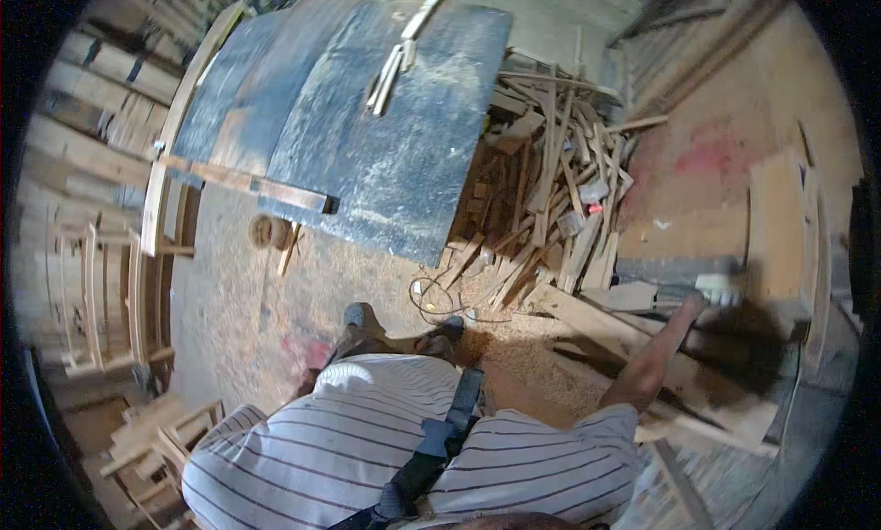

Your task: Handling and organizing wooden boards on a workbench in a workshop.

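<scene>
At the right, my right hand (697, 302) is stretched out beside the lower end of a light wooden panel (775, 236). A blurred white shape (720, 290) is at its fingers; I cannot make out whether they grip it. Below my right arm lie wide, rough boards (578, 319). My left hand cannot be made out; the left side of my striped shirt fills that part of the view.
A dark sheet-topped table (358, 163) carries thin wood strips (395, 66). Beside it are heaped offcuts (564, 190), a looping cable (431, 310) and sawdust on the floor (239, 319). Wooden frames (119, 301) stand at left, a wooden coil-like object (271, 232) under the table's edge.
</scene>
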`<state>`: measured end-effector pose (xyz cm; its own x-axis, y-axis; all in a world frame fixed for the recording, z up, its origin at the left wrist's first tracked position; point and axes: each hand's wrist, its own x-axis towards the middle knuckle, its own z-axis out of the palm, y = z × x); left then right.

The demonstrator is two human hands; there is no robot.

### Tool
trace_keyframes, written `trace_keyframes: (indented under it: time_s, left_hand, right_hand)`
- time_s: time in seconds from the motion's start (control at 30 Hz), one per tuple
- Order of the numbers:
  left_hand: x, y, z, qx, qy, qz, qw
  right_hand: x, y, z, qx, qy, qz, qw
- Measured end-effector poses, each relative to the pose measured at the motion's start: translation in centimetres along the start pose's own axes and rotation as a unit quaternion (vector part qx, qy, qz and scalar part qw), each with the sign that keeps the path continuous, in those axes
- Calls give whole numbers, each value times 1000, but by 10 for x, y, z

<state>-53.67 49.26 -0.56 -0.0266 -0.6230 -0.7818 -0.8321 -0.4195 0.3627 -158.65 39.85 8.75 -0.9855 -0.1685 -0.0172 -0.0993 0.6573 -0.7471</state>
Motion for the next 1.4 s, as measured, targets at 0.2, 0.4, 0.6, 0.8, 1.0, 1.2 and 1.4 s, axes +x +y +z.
trace_keyframes:
  time_s: [0.2, 0.4, 0.6, 0.8, 1.0, 1.2, 1.4]
  left_hand:
    - [35, 2, 3, -103, 53, 69, 991]
    - [102, -13, 4, -353, 187, 339, 852]
    - [190, -64, -53, -411, 53, -35, 909]
    - [215, -106, -157, -239, 157, -32, 958]
    - [221, -149, -360, -286, 116, 42, 950]
    - [212, -212, -512, -493, 150, -34, 856]
    - [267, -227, -610, -666, 169, 30, 726]
  right_hand:
    - [35, 45, -2, -98, -8, -85, 991]
    - [-107, 50, 82, -110, -437, -330, 829]
    - [-506, -101, 125, -169, -734, -340, 563]
    - [-800, -258, 217, 13, -647, -524, 554]
    - [-962, -385, 379, -57, -421, -615, 664]
    - [-1011, -388, 417, -135, -287, -610, 726]
    - [-1062, -334, 367, -127, -315, -565, 752]
